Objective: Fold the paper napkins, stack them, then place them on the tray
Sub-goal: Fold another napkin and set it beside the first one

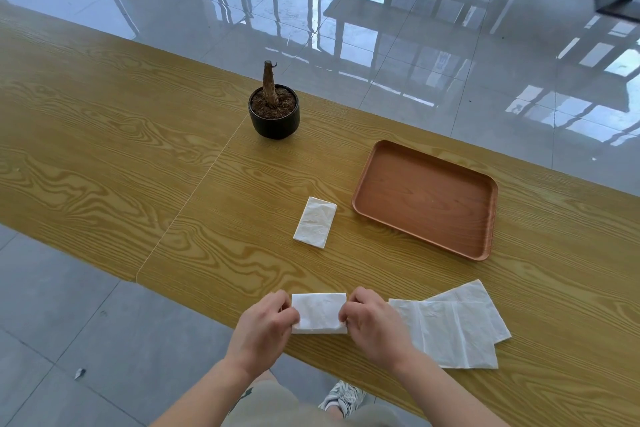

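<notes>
While our left hand (268,322) and right hand (370,321) pinch the ends of a white half-folded paper napkin (318,313) at the wooden surface's (138,149) near edge, folding is underway; next comes stacking it squarely on the folded napkin (315,222) beside the empty brown rectangular tray (485,218).

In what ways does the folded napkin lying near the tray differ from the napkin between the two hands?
The folded napkin lies free on the table, untouched; the held napkin is pinched at its ends by the left hand and right hand. The first lies lengthwise away from the person, beside the tray; the second lies crosswise at the near edge. Both are white, folded rectangles.
</notes>
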The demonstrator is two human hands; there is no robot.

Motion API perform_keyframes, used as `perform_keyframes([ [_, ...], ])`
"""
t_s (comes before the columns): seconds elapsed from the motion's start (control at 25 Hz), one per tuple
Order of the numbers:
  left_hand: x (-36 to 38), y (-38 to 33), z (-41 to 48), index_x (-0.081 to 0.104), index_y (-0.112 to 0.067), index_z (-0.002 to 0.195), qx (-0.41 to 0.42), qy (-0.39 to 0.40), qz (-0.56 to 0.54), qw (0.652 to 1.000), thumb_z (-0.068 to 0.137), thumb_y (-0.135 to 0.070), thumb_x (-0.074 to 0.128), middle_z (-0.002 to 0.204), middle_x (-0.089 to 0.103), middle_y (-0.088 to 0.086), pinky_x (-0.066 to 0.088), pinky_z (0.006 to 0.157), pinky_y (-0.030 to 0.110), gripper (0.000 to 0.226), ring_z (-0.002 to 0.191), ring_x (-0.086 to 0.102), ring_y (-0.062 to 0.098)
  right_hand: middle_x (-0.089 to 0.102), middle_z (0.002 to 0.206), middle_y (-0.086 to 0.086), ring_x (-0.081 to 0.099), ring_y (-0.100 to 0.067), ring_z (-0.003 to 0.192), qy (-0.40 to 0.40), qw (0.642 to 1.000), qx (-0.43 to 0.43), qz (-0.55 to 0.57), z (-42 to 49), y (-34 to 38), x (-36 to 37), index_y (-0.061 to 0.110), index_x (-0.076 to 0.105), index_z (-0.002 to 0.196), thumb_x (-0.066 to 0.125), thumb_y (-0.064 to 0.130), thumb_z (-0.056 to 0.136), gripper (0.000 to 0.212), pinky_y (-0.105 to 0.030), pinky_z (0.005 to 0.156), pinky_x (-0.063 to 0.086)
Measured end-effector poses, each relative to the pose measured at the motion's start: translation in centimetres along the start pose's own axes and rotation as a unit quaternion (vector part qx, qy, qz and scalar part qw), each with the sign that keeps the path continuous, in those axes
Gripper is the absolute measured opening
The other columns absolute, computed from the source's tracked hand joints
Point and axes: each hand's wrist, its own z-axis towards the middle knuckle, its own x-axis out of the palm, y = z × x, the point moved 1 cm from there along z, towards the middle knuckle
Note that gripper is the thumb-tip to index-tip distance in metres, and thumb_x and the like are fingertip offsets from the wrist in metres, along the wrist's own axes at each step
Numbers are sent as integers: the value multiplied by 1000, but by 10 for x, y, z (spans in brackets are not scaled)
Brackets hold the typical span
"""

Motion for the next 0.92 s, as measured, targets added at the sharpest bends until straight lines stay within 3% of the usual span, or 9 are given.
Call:
perform_keyframes([
  [0.2,3,-2,-4,65,-15,76,19,-2,28,999,63,6,66,88,59,1,49,61,34,24,79,57,22,57,98,7,53,-14,96,-2,1000,-10,-20,-3,0,4,24,73,96,56,10,87,23,-36,68,54],
  [0.32,9,-7,-6,66,-15,89,41,-10,41,998,80,-9,62,109,64,6,53,84,36,12,109,59,25,61,95,8,55,-13,91,-51,998,-33,-13,-7,5,5,20,72,93,65,9,86,15,-31,59,54],
  [0.4,14,-9,-6,66,-15,90,61,-9,52,997,91,-19,57,114,65,8,52,94,39,9,118,58,27,60,94,9,54,-13,90,-54,998,-33,-18,-7,9,6,20,69,92,69,17,89,4,-30,61,53],
  [0.6,16,-8,-1,68,-19,83,38,13,69,997,83,-33,65,107,67,2,52,88,37,15,105,63,23,59,98,6,53,-16,96,-11,999,3,-40,2,11,13,18,61,94,52,22,98,11,-32,71,46],
  [0.72,13,-8,0,69,-22,83,14,40,47,998,69,-30,86,107,66,-1,52,86,35,24,104,63,21,58,96,8,54,-15,95,-13,1000,13,-17,3,7,15,19,63,95,57,25,97,9,-30,74,47],
  [0.92,10,-3,0,67,-24,80,-51,9,-5,999,73,-28,84,104,63,-2,49,80,34,19,101,59,19,57,104,12,54,-10,97,-50,998,35,7,13,-1,8,25,63,113,63,29,94,19,-29,79,51],
])
